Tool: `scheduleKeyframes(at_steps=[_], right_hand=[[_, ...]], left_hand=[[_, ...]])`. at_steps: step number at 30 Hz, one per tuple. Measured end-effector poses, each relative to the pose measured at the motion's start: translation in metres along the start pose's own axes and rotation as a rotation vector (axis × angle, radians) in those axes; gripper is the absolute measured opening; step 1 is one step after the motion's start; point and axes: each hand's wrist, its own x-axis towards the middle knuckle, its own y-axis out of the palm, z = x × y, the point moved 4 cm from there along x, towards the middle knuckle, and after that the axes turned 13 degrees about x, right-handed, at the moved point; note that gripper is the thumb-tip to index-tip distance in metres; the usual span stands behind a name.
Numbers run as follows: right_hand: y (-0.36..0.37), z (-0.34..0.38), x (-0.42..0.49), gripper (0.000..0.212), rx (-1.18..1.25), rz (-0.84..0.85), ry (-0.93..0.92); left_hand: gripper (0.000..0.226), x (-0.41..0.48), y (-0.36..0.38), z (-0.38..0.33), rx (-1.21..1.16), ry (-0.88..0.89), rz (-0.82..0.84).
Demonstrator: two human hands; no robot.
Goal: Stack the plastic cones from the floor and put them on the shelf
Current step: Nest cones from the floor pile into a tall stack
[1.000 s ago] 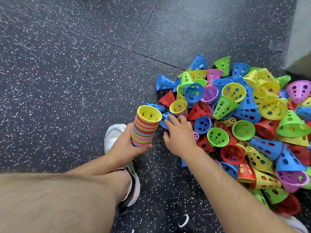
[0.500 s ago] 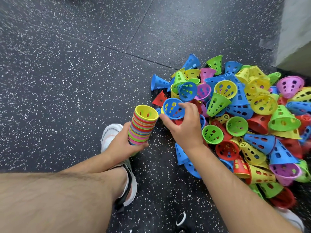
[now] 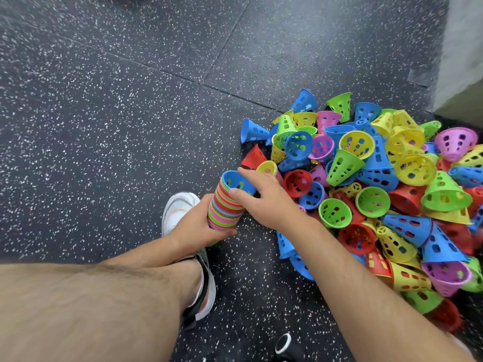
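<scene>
Dark speckled rubber floor [image 3: 130, 126]; the left hand [image 3: 198, 226] grips a multicoloured stack of nested plastic cones [image 3: 224, 212]. The right hand [image 3: 266, 199] has just seated a blue perforated plastic cone [image 3: 236, 182] on top, still pinching its rim. A large loose pile of coloured cones [image 3: 379, 194] right of that hand is left to stack.

The dark speckled floor [image 3: 104, 113] carries a heap of coloured plastic cones [image 3: 379, 192]. A white shoe [image 3: 180, 207] stands left of the heap, and a lone blue cone [image 3: 254, 131] lies on its side at the heap's far-left edge.
</scene>
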Motion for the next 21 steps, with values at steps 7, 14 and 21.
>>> scheduleKeyframes(at_steps=[7, 14, 21], right_hand=[[-0.002, -0.018, -0.001, 0.026, 0.218, -0.288, -0.054], [0.032, -0.052, 0.004, 0.041, -0.349, 0.024, 0.084], [0.043, -0.052, 0.010, 0.052, -0.515, -0.011, 0.081]], left_hand=[[0.068, 0.001, -0.003, 0.008, -0.036, -0.024, -0.067], [0.066, -0.002, -0.007, 0.006, -0.009, -0.056, -0.127], [0.066, -0.002, -0.008, 0.006, -0.008, -0.052, -0.130]])
